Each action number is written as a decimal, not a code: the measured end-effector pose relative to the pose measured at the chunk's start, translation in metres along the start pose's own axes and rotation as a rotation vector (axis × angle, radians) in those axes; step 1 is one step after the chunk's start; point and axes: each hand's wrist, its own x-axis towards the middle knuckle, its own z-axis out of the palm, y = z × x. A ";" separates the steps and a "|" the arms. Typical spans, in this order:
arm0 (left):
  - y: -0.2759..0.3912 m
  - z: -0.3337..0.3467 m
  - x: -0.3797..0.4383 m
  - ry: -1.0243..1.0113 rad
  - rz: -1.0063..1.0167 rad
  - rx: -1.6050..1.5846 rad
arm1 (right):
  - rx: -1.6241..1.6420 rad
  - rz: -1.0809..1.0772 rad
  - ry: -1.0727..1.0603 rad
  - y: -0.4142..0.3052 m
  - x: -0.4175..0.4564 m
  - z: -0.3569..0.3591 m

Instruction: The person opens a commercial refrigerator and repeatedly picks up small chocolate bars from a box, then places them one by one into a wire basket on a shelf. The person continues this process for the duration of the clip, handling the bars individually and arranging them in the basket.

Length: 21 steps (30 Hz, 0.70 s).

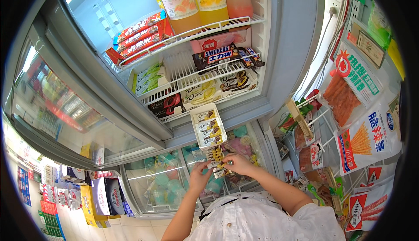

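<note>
Between my two hands, above the glass lid of a chest freezer, is a short row of wrapped Dove chocolate bars (215, 156). My left hand (200, 176) pinches the row from the left. On the right, my right hand (240, 164) grips it with bent fingers and wears a ring with a dark green stone. Just beyond them, an open white carton (208, 116) of similar Dove bars rests at the front edge of the upright display fridge. Where the carton's near end meets the held bars is partly covered, so I cannot tell whether they touch.
Wire fridge shelves (196, 77) carry Dove cartons, Snickers packs (218, 57), red-wrapped bars (140, 35) and drink bottles (180, 5). The fridge's glass door (59, 103) stands open at left. Snack bags (368, 141) hang on a rack at right. Boxes (104, 195) stand at lower left.
</note>
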 end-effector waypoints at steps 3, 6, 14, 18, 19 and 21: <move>-0.016 0.015 0.011 0.084 0.018 0.067 | -0.204 -0.126 0.177 0.019 0.018 0.022; -0.036 0.026 0.018 0.118 0.097 0.177 | -0.408 -0.226 0.235 0.029 0.032 0.032; -0.077 0.048 0.012 -0.002 0.151 0.521 | -0.740 -0.287 0.254 0.060 0.051 0.056; -0.081 0.053 0.009 -0.060 0.084 0.530 | -0.777 -0.284 0.251 0.065 0.050 0.059; -0.081 0.054 0.009 -0.083 0.056 0.519 | -0.782 -0.280 0.248 0.065 0.050 0.060; -0.080 0.054 0.010 -0.112 0.018 0.504 | -0.794 -0.277 0.247 0.064 0.050 0.059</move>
